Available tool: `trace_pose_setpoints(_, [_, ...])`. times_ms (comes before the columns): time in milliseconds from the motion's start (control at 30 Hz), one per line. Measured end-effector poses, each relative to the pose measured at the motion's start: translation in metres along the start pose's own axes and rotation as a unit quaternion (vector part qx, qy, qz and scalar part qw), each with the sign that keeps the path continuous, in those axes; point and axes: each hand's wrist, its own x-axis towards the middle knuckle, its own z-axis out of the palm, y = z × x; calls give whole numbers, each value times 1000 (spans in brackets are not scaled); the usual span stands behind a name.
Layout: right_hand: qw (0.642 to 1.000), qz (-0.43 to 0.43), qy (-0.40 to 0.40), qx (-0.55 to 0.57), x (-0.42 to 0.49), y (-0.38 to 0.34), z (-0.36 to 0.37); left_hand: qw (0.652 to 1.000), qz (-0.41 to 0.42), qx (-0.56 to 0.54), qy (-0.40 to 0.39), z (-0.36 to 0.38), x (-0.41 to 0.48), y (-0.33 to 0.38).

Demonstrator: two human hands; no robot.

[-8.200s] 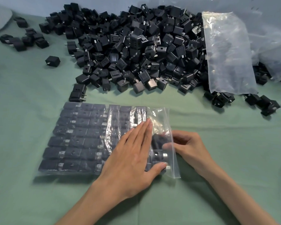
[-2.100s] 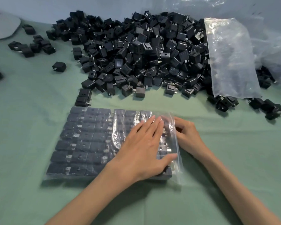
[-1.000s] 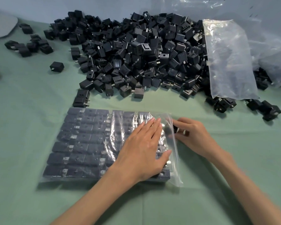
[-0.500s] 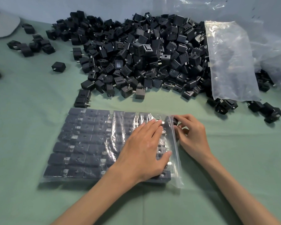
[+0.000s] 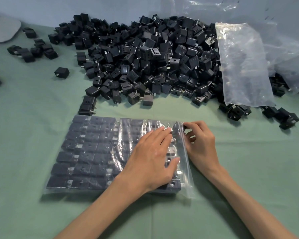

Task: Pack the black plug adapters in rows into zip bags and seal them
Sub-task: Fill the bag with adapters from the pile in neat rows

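head | left hand (image 5: 150, 157) flat on zip bag (image 5: 93, 152) | right hand (image 5: 201, 144) pinches adapter (image 5: 176, 129) at mouth

Two bags (image 5: 93, 152) (image 5: 245, 66); adapters (image 5: 145, 57), perhaps hundreds

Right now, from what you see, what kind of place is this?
Probably a packing workbench: a big heap of loose black plug adapters, a zip bag filled in neat rows, and spare clear bags.
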Motion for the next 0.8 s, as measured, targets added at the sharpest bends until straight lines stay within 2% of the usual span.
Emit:
trace_pose_setpoints(400, [986, 53, -74, 140, 9, 11, -22, 998, -20, 36, -44, 5, 3, -4])
trace_pose_setpoints(500, [992, 51, -44, 107, 11, 9, -17, 998, -25, 35, -42, 7, 3, -5])
trace_pose_setpoints(800, [998, -34, 30, -45, 1, -1, -4, 999, -23, 20, -31, 7, 4, -6])
